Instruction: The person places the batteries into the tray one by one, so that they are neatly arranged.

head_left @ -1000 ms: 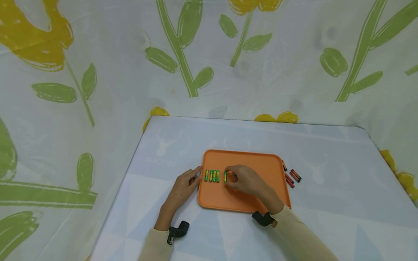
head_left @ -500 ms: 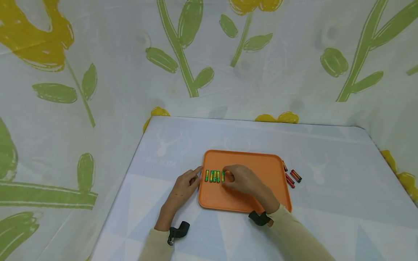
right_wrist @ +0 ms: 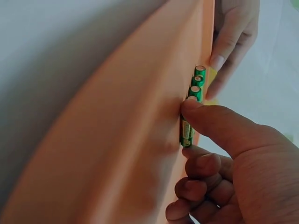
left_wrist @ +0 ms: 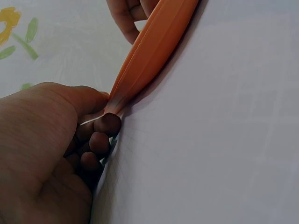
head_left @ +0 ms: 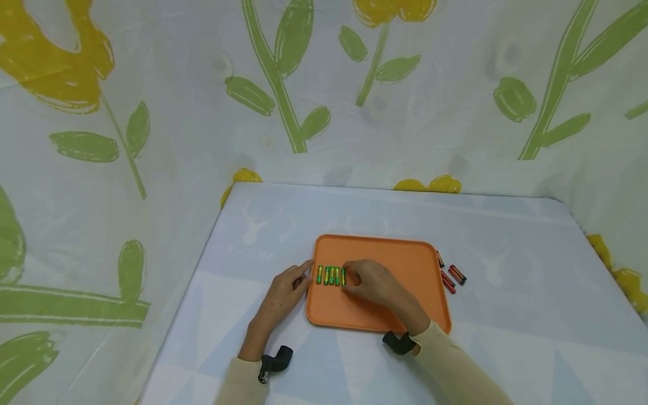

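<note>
The right hand (head_left: 378, 286) pinches a green-and-yellow battery (head_left: 343, 277) by its ends, just beside four matching batteries (head_left: 332, 275) on the orange tray (head_left: 354, 318). The left hand (head_left: 280, 292) pinches the tray's left rim; red batteries (head_left: 458, 274) lie on the counter (head_left: 511, 315) near its right side.

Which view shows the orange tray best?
The head view: nearly the whole tray shows, though the right hand covers part. The left wrist view catches just a cropped edge; the right wrist view, a slanted, cropped stretch.
</note>
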The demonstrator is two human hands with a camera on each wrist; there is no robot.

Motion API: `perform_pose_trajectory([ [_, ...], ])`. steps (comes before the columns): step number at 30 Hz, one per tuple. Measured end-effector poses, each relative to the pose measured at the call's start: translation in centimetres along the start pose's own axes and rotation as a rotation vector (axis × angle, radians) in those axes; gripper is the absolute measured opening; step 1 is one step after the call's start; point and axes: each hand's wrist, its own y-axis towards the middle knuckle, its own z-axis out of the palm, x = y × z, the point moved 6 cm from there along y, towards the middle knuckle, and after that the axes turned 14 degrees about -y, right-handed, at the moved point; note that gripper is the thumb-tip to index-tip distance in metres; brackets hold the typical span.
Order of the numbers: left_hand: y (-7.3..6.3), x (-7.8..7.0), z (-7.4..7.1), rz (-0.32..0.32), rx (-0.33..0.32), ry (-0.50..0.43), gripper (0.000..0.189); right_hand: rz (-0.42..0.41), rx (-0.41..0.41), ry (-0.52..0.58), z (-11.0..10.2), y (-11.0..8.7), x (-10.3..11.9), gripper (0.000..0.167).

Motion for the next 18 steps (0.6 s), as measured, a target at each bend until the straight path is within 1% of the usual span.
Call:
perform_pose_trajectory([
  [2,0.0,0.1,0.0,-0.003,-0.002,0.002,0.044,0.011,0.001,-0.003,-0.1,-0.3,0.1,0.042],
  [7,0.0,0.0,0.0,0.001,-0.003,0.003,0.044,0.046,-0.002,0.015,-1.2,-1.2,0.1,0.047],
  [10,0.1,-0.1,0.0,0.008,-0.001,-0.009,0.044,0.044,-0.011,0.012,-2.1,-1.9,-0.2,0.047],
  [13,0.1,-0.2,0.1,0.018,0.002,-0.019,0.044,0.045,-0.021,-0.006,-2.9,-2.7,-0.8,0.049],
  [18,0.0,0.1,0.0,0.02,-0.003,-0.002,0.045,0.028,-0.07,-0.032,-3.9,-4.4,-2.5,0.047],
])
